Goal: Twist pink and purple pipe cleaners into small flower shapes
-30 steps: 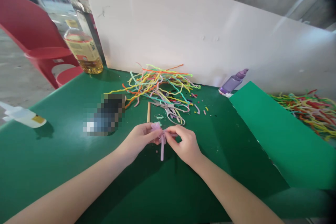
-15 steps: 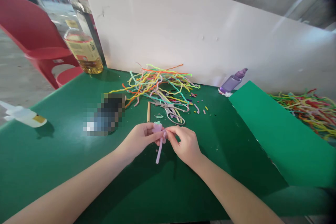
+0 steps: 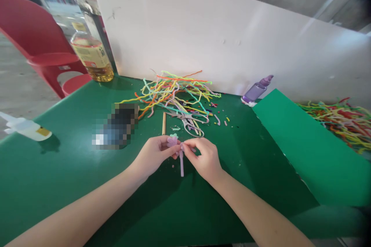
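Observation:
Both hands meet over the green table (image 3: 58, 173) on a small lilac pipe-cleaner piece (image 3: 181, 164). My left hand (image 3: 153, 155) pinches its coiled pink-lilac top from the left. My right hand (image 3: 204, 158) pinches the same spot from the right. The straight lilac tail hangs down between the hands, its end just above the table. Beyond the hands lie scissors (image 3: 189, 122) and a short wooden stick (image 3: 164, 123).
A tangle of coloured pipe cleaners (image 3: 174, 90) lies by the white partition, with cut bits scattered around. A blurred dark object (image 3: 117, 125), an oil bottle (image 3: 92, 56), a white glue bottle (image 3: 27, 129), a purple bottle (image 3: 256, 90) and a green sheet (image 3: 307, 150) surround it. More pipe cleaners (image 3: 342, 119) lie far right.
The hanging lilac tail has swung: it pointed down, then down-left, and now hangs nearly straight again. Both hands stay pinched at the coiled top, barely shifting.

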